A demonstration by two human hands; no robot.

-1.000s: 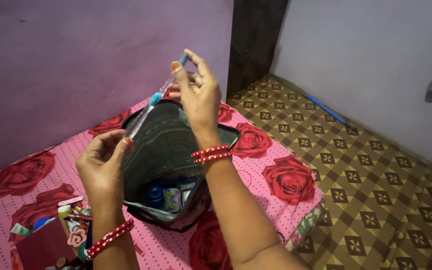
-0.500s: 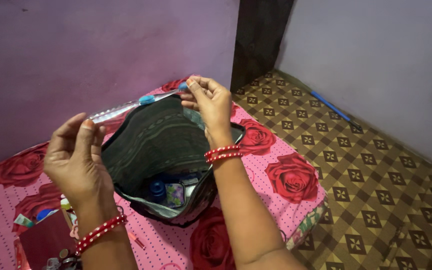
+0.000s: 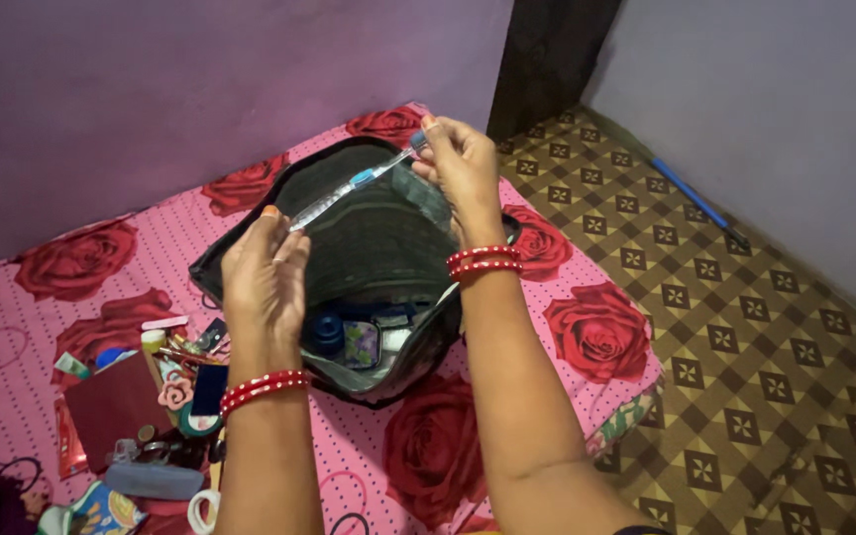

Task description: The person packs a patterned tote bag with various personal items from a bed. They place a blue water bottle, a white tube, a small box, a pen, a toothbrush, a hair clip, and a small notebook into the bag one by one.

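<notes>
A pile of small things lies on the pink sheet, left of the left hand. That hand pinches the clear end of a toothbrush. The brush slants up across to the right hand, which pinches its blue head. Under both hands sits an open dark bag.

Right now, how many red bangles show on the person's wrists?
4: two bangles on the left wrist and two on the right wrist. More could be hidden round the far side of either wrist.
</notes>
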